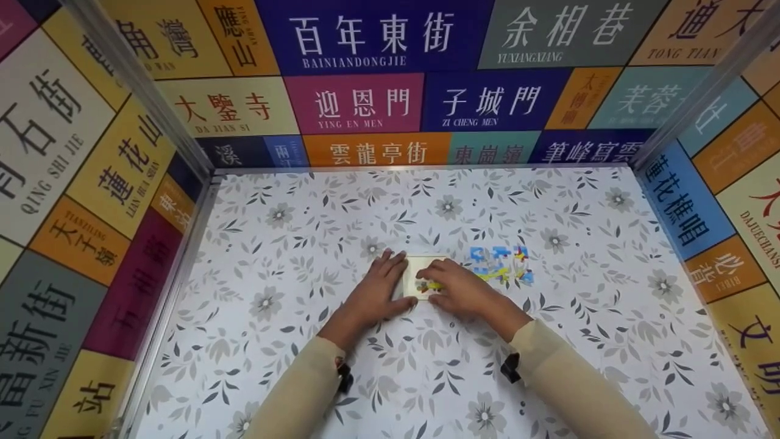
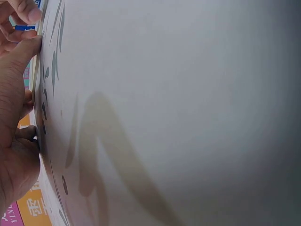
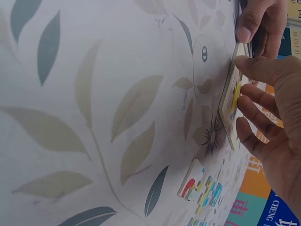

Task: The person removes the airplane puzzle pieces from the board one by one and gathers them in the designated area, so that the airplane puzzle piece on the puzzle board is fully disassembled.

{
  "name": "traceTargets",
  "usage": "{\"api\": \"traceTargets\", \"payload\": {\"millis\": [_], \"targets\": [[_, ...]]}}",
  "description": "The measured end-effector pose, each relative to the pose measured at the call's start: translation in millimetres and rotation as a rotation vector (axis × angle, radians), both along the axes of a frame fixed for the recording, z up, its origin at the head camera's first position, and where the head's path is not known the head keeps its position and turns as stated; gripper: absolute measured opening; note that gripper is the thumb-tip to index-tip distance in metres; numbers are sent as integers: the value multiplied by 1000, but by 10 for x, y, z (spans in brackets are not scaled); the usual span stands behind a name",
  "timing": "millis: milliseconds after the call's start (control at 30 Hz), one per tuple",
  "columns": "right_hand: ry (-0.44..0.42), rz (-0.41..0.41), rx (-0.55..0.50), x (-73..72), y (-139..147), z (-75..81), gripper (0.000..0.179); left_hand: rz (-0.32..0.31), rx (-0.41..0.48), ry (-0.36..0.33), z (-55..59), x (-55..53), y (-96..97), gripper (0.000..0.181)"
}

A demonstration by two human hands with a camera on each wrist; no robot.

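Note:
A pale wooden puzzle tray (image 1: 417, 268) lies flat on the floral sheet with a few colourful pieces in it, one of them a yellow puzzle piece (image 3: 234, 100). My left hand (image 1: 372, 292) lies along the tray's left edge, fingers extended and thumb near the lower corner. Over the tray, my right hand (image 1: 466, 289) has its thumb near the front edge. Its bent, spread fingertips touch the yellow piece, partly covering the tray in the head view. Seen from the left wrist, the left hand (image 2: 16, 94) is side-on at the frame's edge.
Loose blue, yellow and red jigsaw pieces (image 1: 501, 251) lie just right of the tray. White floral sheet (image 1: 341, 225) covers the table. Panels with large printed characters (image 1: 365, 103) rise at the back and both sides.

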State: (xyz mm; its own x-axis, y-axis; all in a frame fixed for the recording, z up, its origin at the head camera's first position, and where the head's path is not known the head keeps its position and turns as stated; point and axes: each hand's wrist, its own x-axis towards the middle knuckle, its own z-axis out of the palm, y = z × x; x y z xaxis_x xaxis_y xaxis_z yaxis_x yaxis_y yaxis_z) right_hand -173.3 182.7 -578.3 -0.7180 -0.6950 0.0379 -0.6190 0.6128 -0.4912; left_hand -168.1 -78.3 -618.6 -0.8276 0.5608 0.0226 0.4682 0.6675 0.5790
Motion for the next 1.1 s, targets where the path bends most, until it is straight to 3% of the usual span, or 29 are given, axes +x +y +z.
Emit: {"api": "traceTargets", "payload": {"millis": [333, 567, 1100], "targets": [[20, -30, 31, 28, -26, -12, 39, 1, 9, 16, -25, -12, 13, 87], [20, -64, 64, 50, -44, 17, 38, 0, 9, 10, 21, 4, 14, 87], [39, -91, 60, 77, -79, 13, 30, 1, 14, 13, -8, 4, 7, 85]]}}
